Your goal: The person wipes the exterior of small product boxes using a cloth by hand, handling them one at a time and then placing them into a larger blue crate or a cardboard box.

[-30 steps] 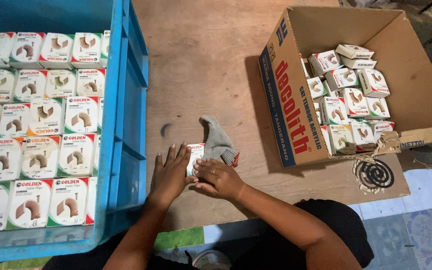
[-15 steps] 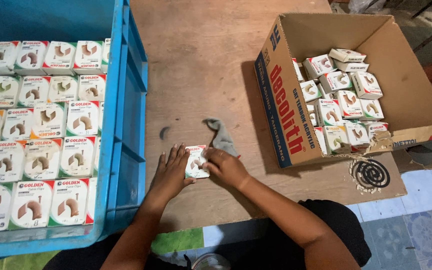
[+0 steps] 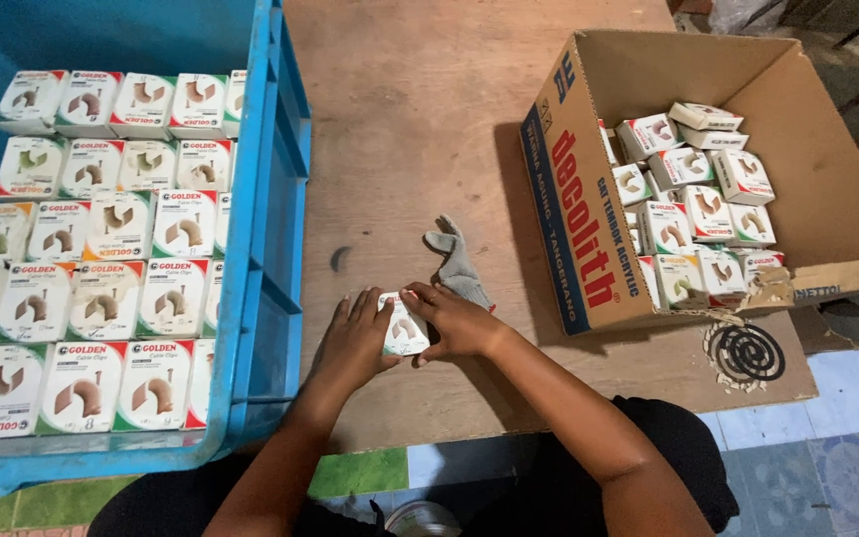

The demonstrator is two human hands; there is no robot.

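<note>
Both hands hold one small white box on the worktop's near edge.

The left hand (image 3: 355, 343) and right hand (image 3: 454, 320) have their fingers grasping the small white box (image 3: 404, 328) from either side. A grey glove (image 3: 459, 264) lies just beyond. A blue crate (image 3: 265, 249) of boxes sits left, a cardboard carton (image 3: 579, 239) right.

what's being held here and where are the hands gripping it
A small white box on the table, held by both hands: left hand on its left side, right hand on its top and right edge.
</note>
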